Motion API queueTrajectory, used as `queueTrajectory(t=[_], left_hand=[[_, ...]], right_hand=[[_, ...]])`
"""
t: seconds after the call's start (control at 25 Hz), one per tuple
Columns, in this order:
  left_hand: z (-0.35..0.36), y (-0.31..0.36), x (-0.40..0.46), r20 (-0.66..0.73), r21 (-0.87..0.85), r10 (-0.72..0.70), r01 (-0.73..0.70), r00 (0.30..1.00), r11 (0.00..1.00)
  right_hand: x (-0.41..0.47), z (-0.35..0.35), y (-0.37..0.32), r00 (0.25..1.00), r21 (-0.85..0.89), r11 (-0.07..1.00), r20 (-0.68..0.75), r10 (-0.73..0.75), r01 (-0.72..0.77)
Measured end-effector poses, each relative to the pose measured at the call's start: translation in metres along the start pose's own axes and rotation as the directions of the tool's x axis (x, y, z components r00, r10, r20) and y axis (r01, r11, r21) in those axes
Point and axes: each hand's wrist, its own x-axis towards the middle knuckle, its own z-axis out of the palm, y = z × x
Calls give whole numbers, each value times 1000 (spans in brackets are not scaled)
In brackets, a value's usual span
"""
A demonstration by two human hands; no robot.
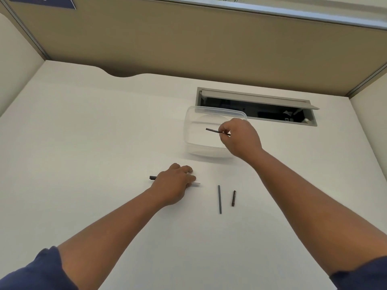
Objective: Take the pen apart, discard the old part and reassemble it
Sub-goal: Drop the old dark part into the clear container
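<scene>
My right hand [240,137] pinches a thin dark refill [212,130] and holds it level above a clear plastic container [189,122]. Resting on the white desk, my left hand [173,183] grips the pen barrel [196,182]; its white end sticks out to the right and a black tip [152,178] to the left. A second thin grey refill [219,199] lies on the desk right of my left hand, and beside it lies a short dark pen part [234,198].
Behind the container an open cable hatch [257,107] is cut into the white desk [94,132]. Beige partition walls enclose the desk at the back and both sides.
</scene>
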Motion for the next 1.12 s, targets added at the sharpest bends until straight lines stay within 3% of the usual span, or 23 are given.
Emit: queueTrajectory(t=[0.24, 0.48, 0.76, 1.12], left_hand=[[1, -1, 15, -8, -22, 35, -35, 999, 999], [1, -5, 17, 7, -27, 68, -68, 998, 997], [3, -7, 18, 16, -9, 80, -80, 997, 997], [1, -2, 16, 30, 8, 57, -57, 998, 998]], right_hand=[[50, 25, 6, 956, -135, 989, 278, 90, -54], [66, 50, 9, 911, -179, 982, 393, 127, -60], [68, 52, 12, 919, -147, 986, 372, 128, -79], [37, 33, 6, 992, -21, 999, 119, 46, -44]])
